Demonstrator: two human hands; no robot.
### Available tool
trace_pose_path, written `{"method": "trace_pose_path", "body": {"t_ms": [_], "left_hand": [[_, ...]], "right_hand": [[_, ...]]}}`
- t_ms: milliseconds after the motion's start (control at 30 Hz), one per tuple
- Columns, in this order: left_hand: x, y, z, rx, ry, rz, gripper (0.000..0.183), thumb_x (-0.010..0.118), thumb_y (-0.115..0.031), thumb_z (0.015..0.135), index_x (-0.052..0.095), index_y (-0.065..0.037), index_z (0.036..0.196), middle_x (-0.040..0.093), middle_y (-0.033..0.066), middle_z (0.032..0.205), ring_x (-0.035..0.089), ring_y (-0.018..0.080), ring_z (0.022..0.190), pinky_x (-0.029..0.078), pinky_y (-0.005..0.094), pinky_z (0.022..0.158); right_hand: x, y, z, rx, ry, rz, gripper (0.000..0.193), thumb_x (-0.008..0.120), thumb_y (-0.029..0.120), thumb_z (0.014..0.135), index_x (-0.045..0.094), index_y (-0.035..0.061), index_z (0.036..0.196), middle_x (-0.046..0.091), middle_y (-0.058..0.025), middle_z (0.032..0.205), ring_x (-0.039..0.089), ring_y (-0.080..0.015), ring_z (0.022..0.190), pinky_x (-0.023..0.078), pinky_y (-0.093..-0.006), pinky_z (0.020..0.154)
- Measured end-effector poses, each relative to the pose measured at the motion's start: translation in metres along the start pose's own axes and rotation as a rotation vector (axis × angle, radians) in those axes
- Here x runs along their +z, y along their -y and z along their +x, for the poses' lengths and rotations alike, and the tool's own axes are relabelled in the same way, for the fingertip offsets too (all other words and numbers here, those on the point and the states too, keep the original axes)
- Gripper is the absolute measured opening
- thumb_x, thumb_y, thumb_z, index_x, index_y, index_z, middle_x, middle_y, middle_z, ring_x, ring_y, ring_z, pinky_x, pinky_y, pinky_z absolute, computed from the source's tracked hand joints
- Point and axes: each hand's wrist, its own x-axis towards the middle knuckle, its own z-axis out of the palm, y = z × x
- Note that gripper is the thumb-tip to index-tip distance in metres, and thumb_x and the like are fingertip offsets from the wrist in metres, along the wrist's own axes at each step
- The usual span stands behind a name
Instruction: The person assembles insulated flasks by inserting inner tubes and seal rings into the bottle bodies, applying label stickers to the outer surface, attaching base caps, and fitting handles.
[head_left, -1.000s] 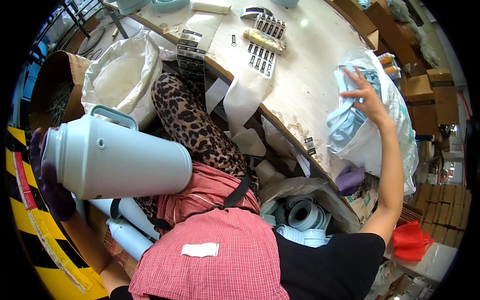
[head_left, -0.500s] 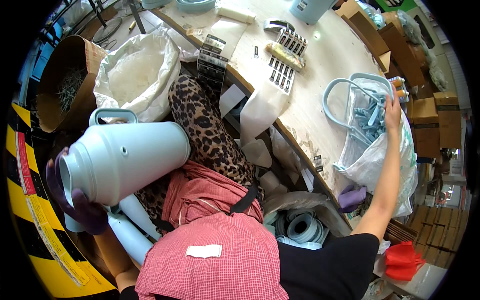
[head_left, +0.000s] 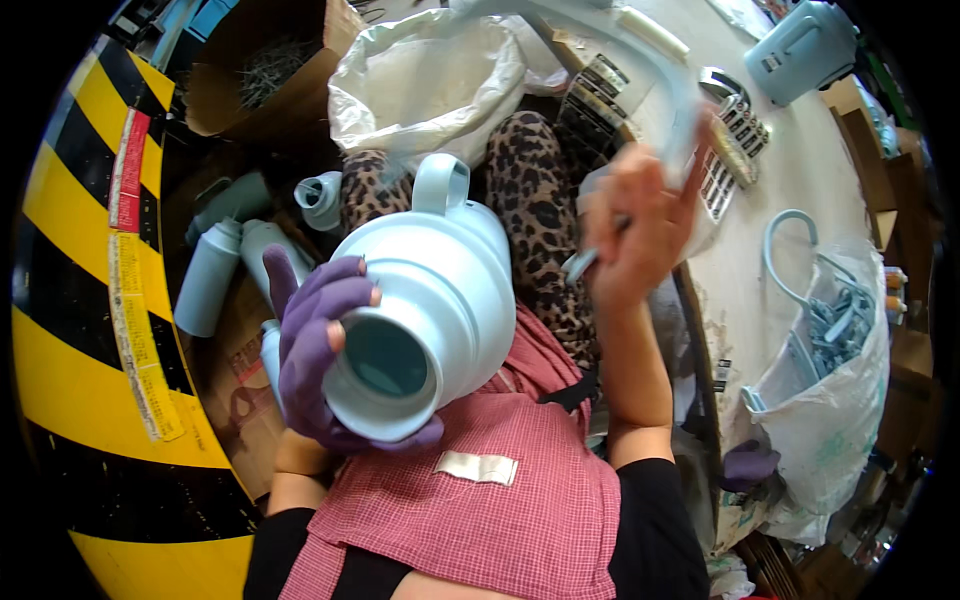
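Between the pale blue jug and your right hand, you have a gap above your right trouser leg; the blurred blue strip arches beyond. Rightward, the table blocks you low down; above it, room runs between label sheets and plastic bag. Leftward, bottles and striped panel obstruct.

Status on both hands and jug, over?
Left hand holding jug at its mouth. Right hand gripping blurred blue strip. Bag off right, apparently not in the way.
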Motion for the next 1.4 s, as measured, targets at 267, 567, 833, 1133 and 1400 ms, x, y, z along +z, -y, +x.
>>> {"method": "trace_pose_path", "body": {"t_ms": [267,567,833,1133,1400], "left_hand": [[0.006,0.019,-0.009,-0.07,-0.151,0.002,0.119,0.092,-0.064,0.066,0.033,-0.014,0.156,0.061,0.0165,0.132,0.06,0.0392,0.128,0.023,0.0596,0.125],[0.029,0.029,-0.007,-0.115,-0.795,-0.632,0.083,0.036,-0.078,0.099,0.046,-0.017,0.155,0.042,0.0224,0.154,0.044,0.0335,0.138,0.037,0.0536,0.12],[0.023,0.081,0.0,-0.741,-0.002,-1.553,0.033,0.062,-0.017,0.089,0.064,0.002,0.116,0.068,0.0071,0.102,0.059,0.0099,0.09,0.048,0.0231,0.086],[0.042,0.067,0.003,-0.756,-0.065,-1.389,0.018,0.056,-0.008,0.088,0.062,-0.002,0.104,0.064,0.0035,0.097,0.055,0.0089,0.089,0.046,0.0271,0.087],[0.039,0.072,-0.003,-0.757,-0.055,-1.456,0.023,0.062,-0.013,0.09,0.063,-0.002,0.109,0.065,0.0036,0.094,0.059,0.0081,0.088,0.049,0.0264,0.088]], "right_hand": [[0.067,-0.008,-0.022,0.143,-0.004,0.202,0.064,0.047,0.011,0.111,0.016,0.0111,0.167,0.042,0.004,0.066,0.03,-0.0018,0.043,0.026,-0.0208,0.04],[0.047,0.003,-0.044,0.435,0.133,-0.066,0.06,0.047,0.013,0.111,0.024,0.0086,0.166,0.04,0.0045,0.073,0.031,-0.0012,0.049,0.026,-0.0193,0.041],[0.051,0.018,-0.049,0.452,0.073,-0.117,0.063,0.049,0.019,0.111,0.021,0.0069,0.166,0.037,0.0036,0.071,0.031,-0.0029,0.055,0.027,-0.0192,0.049],[0.03,0.013,-0.06,0.471,0.09,-0.263,0.06,0.044,0.015,0.111,0.022,0.0079,0.166,0.039,0.0015,0.072,0.036,-0.0053,0.06,0.032,-0.0214,0.055],[0.038,0.017,-0.055,0.496,0.113,-0.191,0.059,0.045,0.014,0.11,0.024,0.0073,0.165,0.044,0.0,0.072,0.039,-0.007,0.062,0.035,-0.0224,0.058]]}}
